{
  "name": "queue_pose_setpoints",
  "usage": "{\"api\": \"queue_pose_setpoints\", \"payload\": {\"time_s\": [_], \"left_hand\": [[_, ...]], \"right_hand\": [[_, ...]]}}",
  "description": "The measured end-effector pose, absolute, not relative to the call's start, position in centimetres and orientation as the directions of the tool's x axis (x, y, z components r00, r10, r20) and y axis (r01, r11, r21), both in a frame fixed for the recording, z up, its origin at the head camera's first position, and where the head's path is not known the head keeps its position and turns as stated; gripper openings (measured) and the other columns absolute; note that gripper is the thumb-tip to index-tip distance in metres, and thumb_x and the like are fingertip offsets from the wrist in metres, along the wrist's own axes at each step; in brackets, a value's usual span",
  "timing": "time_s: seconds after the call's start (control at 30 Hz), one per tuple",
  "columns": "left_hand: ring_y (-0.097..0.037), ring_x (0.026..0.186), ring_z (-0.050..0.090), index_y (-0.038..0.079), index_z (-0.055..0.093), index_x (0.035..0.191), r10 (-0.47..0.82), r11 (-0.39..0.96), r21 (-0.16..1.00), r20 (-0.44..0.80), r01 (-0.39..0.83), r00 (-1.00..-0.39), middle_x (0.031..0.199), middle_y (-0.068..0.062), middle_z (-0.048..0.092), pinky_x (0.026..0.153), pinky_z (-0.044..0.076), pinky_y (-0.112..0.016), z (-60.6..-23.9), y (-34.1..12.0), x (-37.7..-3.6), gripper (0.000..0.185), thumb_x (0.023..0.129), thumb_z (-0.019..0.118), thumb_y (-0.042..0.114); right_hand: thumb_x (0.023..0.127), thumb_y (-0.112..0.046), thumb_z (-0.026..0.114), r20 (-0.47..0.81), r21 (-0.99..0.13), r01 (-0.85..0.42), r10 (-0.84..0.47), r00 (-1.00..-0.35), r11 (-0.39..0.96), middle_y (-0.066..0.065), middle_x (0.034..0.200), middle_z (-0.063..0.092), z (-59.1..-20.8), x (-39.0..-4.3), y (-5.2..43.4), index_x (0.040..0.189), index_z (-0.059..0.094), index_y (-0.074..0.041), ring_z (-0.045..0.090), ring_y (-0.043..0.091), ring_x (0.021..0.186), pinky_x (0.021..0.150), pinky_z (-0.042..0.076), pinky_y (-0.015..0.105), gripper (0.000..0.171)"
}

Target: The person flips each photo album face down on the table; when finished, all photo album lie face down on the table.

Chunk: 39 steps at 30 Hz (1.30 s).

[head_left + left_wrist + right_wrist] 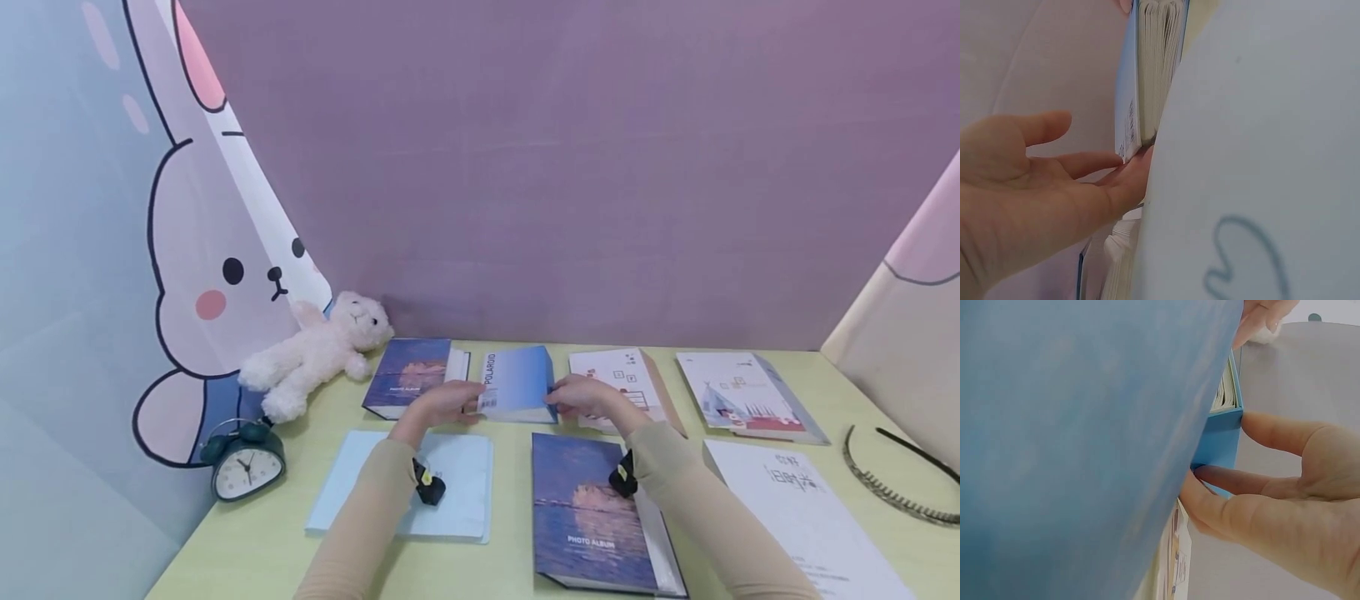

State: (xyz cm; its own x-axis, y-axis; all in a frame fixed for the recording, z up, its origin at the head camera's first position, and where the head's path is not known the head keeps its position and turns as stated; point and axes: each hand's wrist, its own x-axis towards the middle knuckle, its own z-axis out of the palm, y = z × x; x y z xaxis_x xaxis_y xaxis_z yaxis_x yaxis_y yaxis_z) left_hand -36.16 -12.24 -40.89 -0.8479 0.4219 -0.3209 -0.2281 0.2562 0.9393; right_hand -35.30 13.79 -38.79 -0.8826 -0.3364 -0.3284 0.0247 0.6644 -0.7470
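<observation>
A blue Polaroid album (pixel 517 383) lies in the back row, between my two hands. At its left edge is my left hand (pixel 448 400); the left wrist view shows straight fingers (pixel 1094 164) touching the album's lower corner by the page ends, with the thumb held apart. My right hand (pixel 588 395) holds the spine side, its thumb (pixel 1275 431) at the upper corner and bent fingers (pixel 1235 478) lower on the blue spine. Left of it lies a purple-blue photo album (pixel 408 375), and right of it a white illustrated album (pixel 618 379).
A light blue folder (pixel 352 500), a second photo album (pixel 577 500) and a white book (pixel 795 508) lie in front. Another illustrated album (pixel 738 387) is at back right, a headband (pixel 877 487) far right. A plush toy (pixel 315 354) and green alarm clock (pixel 247 467) are left.
</observation>
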Motion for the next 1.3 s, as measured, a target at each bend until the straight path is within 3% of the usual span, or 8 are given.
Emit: {"api": "queue_pose_setpoints", "payload": {"time_s": [0.13, 0.3, 0.47, 0.63, 0.83, 1.1, 1.3], "left_hand": [[-0.032, 0.128, 0.045, 0.003, 0.042, 0.139, 0.410, 0.257, 0.941, -0.313, -0.220, -0.857, 0.140, -0.018, 0.045, 0.103, 0.043, -0.043, -40.9, -12.5, -36.2, 0.043, 0.102, 0.039, 0.025], [-0.036, 0.132, 0.040, 0.000, 0.029, 0.145, 0.338, 0.244, 0.954, -0.251, -0.173, -0.907, 0.148, -0.021, 0.033, 0.104, 0.042, -0.046, -40.8, -13.8, -36.1, 0.050, 0.103, 0.037, 0.026], [-0.037, 0.130, 0.042, 0.001, 0.025, 0.146, 0.314, 0.074, 0.989, -0.144, -0.127, -0.939, 0.147, -0.022, 0.035, 0.106, 0.039, -0.047, -39.7, -15.3, -36.0, 0.049, 0.103, 0.035, 0.022], [-0.035, 0.132, 0.041, 0.003, 0.024, 0.147, 0.281, 0.025, 0.998, -0.068, -0.063, -0.957, 0.147, -0.020, 0.036, 0.107, 0.038, -0.044, -38.4, -17.0, -35.7, 0.047, 0.104, 0.030, 0.020], [-0.037, 0.132, 0.038, 0.000, 0.019, 0.148, 0.238, 0.058, 0.998, -0.021, -0.007, -0.971, 0.147, -0.023, 0.034, 0.109, 0.035, -0.045, -38.1, -20.5, -35.4, 0.048, 0.105, 0.024, 0.022], [-0.041, 0.134, 0.033, -0.001, 0.016, 0.148, 0.185, 0.160, 0.985, 0.029, 0.059, -0.982, 0.148, -0.026, 0.029, 0.110, 0.033, -0.048, -38.2, -24.5, -35.2, 0.051, 0.105, 0.020, 0.025], [-0.041, 0.135, 0.032, -0.003, 0.020, 0.147, 0.057, 0.276, 0.961, -0.009, 0.007, -0.998, 0.147, -0.027, 0.031, 0.112, 0.029, -0.050, -38.2, -26.7, -34.7, 0.055, 0.104, 0.023, 0.032]], "right_hand": [[0.098, -0.026, 0.047, -0.276, -0.737, -0.037, -0.351, -0.895, 0.675, 0.028, 0.140, 0.041, -38.6, -35.3, 13.8, 0.141, 0.033, 0.008, 0.048, 0.039, 0.123, 0.099, 0.045, 0.048, 0.057], [0.101, -0.021, 0.039, -0.127, -0.821, -0.118, -0.379, -0.917, 0.559, 0.029, 0.142, 0.036, -38.1, -35.4, 13.6, 0.143, 0.027, 0.009, 0.043, 0.043, 0.126, 0.103, 0.040, 0.050, 0.053], [0.101, -0.020, 0.040, -0.023, -0.861, -0.153, -0.339, -0.941, 0.485, 0.025, 0.142, 0.040, -37.2, -35.6, 13.0, 0.142, 0.035, 0.003, 0.042, 0.040, 0.128, 0.105, 0.039, 0.050, 0.048], [0.100, -0.022, 0.044, 0.044, -0.842, -0.182, -0.270, -0.962, 0.509, 0.019, 0.138, 0.048, -36.6, -36.0, 11.1, 0.136, 0.047, -0.002, 0.046, 0.035, 0.126, 0.104, 0.040, 0.047, 0.042], [0.098, -0.021, 0.049, 0.085, -0.842, -0.218, -0.278, -0.957, 0.494, 0.015, 0.133, 0.053, -36.1, -36.0, 8.2, 0.131, 0.053, -0.005, 0.049, 0.032, 0.123, 0.103, 0.042, 0.044, 0.038], [0.098, -0.026, 0.050, 0.109, -0.813, -0.295, -0.366, -0.924, 0.503, 0.013, 0.133, 0.054, -35.6, -35.7, 4.6, 0.134, 0.050, -0.005, 0.050, 0.029, 0.123, 0.102, 0.044, 0.042, 0.042], [0.099, -0.036, 0.046, 0.056, -0.799, -0.303, -0.437, -0.898, 0.519, 0.009, 0.138, 0.050, -35.8, -35.4, 1.8, 0.140, 0.044, -0.010, 0.047, 0.025, 0.127, 0.105, 0.041, 0.041, 0.049]]}}
